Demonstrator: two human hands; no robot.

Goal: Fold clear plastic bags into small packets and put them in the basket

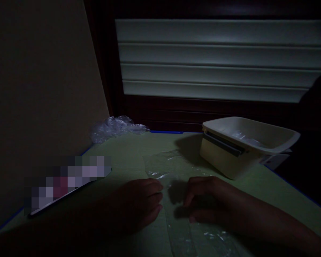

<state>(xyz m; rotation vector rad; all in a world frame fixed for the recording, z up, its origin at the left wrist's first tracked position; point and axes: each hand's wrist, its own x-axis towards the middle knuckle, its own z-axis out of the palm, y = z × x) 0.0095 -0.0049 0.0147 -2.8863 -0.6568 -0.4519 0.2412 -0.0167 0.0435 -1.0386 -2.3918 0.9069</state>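
Note:
A thin, clear plastic bag [178, 228] lies flattened on the green tabletop [125, 153], running from the middle toward the near edge. My left hand [143, 203] rests at the bag's left edge, its fingers loosely bent and slightly apart, with the thumb hidden. Across the bag, my right hand [214, 200] hovers low with bent fingers, and a gap shows between its thumb and index finger. Nothing shows in that gap. Dim light hides whether the left fingertips press on the film.
A cream plastic bin [222, 159] with clear plastic inside stands at the right edge. Crumpled clear plastic [117, 128] sits in the back left corner. A flat, blurred-out object [69, 182] lies left, beside the wall [42, 89]. A dark-framed slatted panel [208, 57] rises behind.

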